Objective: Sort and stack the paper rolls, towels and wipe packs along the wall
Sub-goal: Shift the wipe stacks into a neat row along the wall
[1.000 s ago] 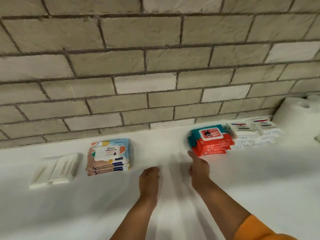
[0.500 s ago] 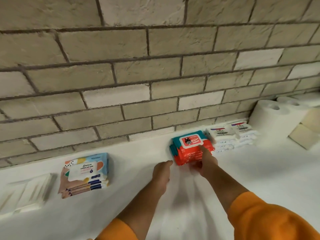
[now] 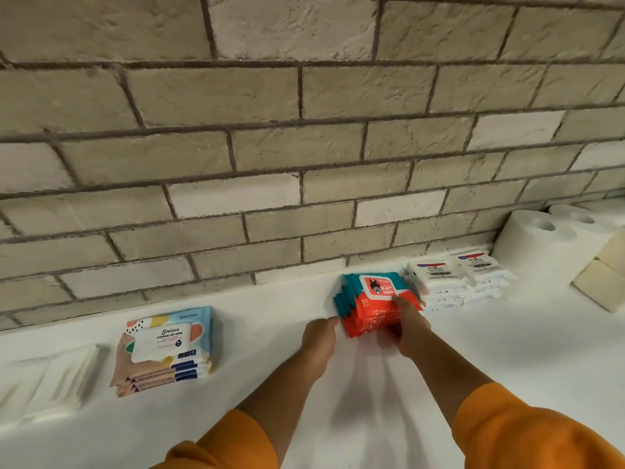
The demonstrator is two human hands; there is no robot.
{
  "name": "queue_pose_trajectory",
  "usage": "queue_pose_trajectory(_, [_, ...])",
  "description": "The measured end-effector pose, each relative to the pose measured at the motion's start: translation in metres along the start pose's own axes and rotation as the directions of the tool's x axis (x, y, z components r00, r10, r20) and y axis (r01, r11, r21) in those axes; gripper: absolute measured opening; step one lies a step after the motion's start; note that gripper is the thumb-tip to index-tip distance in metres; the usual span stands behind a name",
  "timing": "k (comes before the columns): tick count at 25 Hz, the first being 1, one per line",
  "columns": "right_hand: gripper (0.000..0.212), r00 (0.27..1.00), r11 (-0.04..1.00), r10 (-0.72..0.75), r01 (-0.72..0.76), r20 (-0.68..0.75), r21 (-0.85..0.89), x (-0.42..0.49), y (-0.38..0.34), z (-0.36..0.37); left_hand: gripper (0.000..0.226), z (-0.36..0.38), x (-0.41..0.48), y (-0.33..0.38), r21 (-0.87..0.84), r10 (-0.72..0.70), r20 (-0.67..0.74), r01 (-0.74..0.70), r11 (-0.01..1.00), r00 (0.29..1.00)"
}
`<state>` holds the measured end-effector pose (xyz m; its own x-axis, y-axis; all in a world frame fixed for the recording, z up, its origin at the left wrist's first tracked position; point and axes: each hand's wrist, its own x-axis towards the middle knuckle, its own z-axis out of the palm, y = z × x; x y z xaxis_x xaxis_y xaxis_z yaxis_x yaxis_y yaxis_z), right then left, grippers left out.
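A stack of red and teal baby wipe packs [image 3: 367,301] lies on the white counter by the brick wall. My right hand [image 3: 407,328] grips the stack's front right corner, thumb on top. My left hand [image 3: 318,340] has its fingertips at the stack's left front edge, fingers curled; contact is hard to tell. Two stacks of white Dove wipe packs [image 3: 455,277] sit just right of the red stack. A stack of colourful Stalove wipe packs [image 3: 165,346] lies to the left. White paper rolls [image 3: 541,238] stand at the far right.
A flat stack of white folded towels or tissue packs [image 3: 47,380] lies at the far left. A beige folded item [image 3: 605,275] sits at the right edge beside the rolls. The white counter [image 3: 338,401] runs along the brick wall [image 3: 304,147].
Both hands moved forward to the red and teal wipe stack. My right hand went from pointing near it to gripping its corner. The view shifted right, showing the paper rolls.
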<state>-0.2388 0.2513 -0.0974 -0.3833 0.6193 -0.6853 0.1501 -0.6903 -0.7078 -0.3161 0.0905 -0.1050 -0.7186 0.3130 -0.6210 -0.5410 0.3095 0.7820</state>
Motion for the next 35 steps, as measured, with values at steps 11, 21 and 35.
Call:
queue_pose_trajectory(11, [0.042,0.999,1.0,0.015,-0.016,-0.036,-0.018,-0.028,0.034,0.036,0.048,-0.015,-0.005,0.003,-0.051,0.066,0.011,-0.065,0.997,0.998])
queue_pose_trajectory(21, [0.049,0.999,0.986,-0.023,0.018,-0.029,-0.165,-0.058,0.088,0.091,0.054,-0.066,-0.002,-0.027,-0.044,0.204,-0.163,-0.214,0.976,0.965])
queue_pose_trajectory(35, [0.046,0.936,0.75,-0.212,0.34,0.28,-0.568,-0.058,0.105,0.109,0.049,-0.115,-0.002,-0.039,-0.067,0.306,-0.116,-0.315,0.947,0.945])
